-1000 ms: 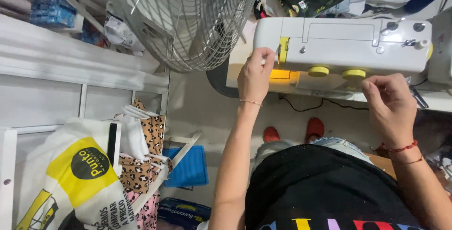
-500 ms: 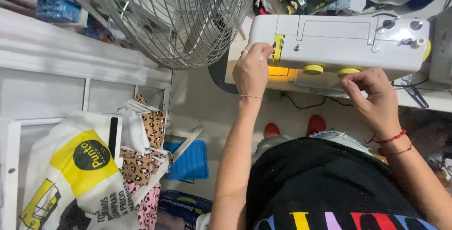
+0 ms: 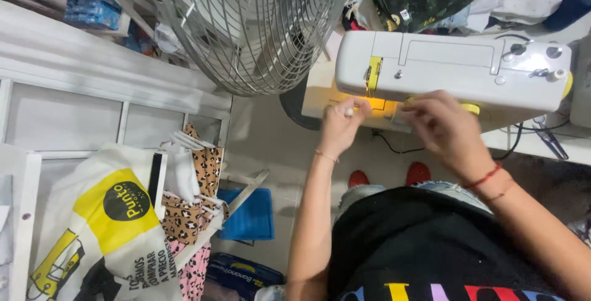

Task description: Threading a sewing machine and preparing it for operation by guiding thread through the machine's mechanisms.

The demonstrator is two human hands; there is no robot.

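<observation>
The right hand (image 3: pixel 446 130) is now moving left beside the left hand (image 3: pixel 340 125), whose grip is pinching a small white piece (image 3: pixel 349 112) under the white sewing machine (image 3: pixel 452 67); right grip state unclear.

Both bare forearms reach forward and up from the torso, converging so that the two hands sit close together, just apart. The left hand (image 3: pixel 340 124) is loosely curled with its back toward the camera, thumb and forefinger pinched together at the fingertips, and a thin red cord circles its wrist. The right hand (image 3: pixel 444 130) lies palm down with the fingers bent and pointing toward the left hand, and two red cords ring its wrist.
</observation>
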